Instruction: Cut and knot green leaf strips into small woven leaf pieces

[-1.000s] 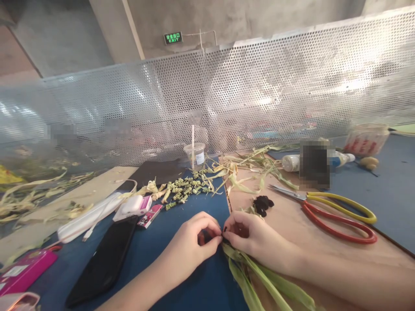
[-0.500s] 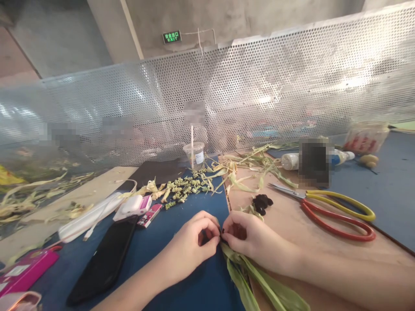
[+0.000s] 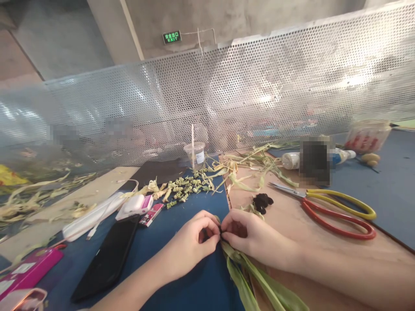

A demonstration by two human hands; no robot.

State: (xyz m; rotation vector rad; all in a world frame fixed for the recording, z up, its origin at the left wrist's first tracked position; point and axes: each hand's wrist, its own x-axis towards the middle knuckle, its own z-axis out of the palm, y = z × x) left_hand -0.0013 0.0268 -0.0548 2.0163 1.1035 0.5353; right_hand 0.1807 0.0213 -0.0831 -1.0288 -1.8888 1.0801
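My left hand (image 3: 197, 237) and my right hand (image 3: 251, 233) meet fingertip to fingertip over the seam between the blue and tan surfaces. Both are closed in a pinch at the top end of a bundle of long green leaves (image 3: 256, 276), which look like corn husks. The leaves hang down below my right hand toward the front edge. Something thin and dark shows between the fingertips, too small to name. Just beyond my right hand lies a small black clump (image 3: 262, 202). Scissors (image 3: 306, 196) with one yellow and one red handle lie open to the right.
Knotted pale-green husk pieces (image 3: 184, 189) lie beyond my left hand. A plastic cup (image 3: 196, 155) with a straw stands farther back. A black phone (image 3: 108, 257), a magenta device (image 3: 30, 268) and a white cable (image 3: 94, 231) are leftward. A perforated metal panel (image 3: 181, 95) closes the back.
My hands stay pinched together, with only slight finger movement. A bit of green now shows above the left fingertips. The view has shifted a little.
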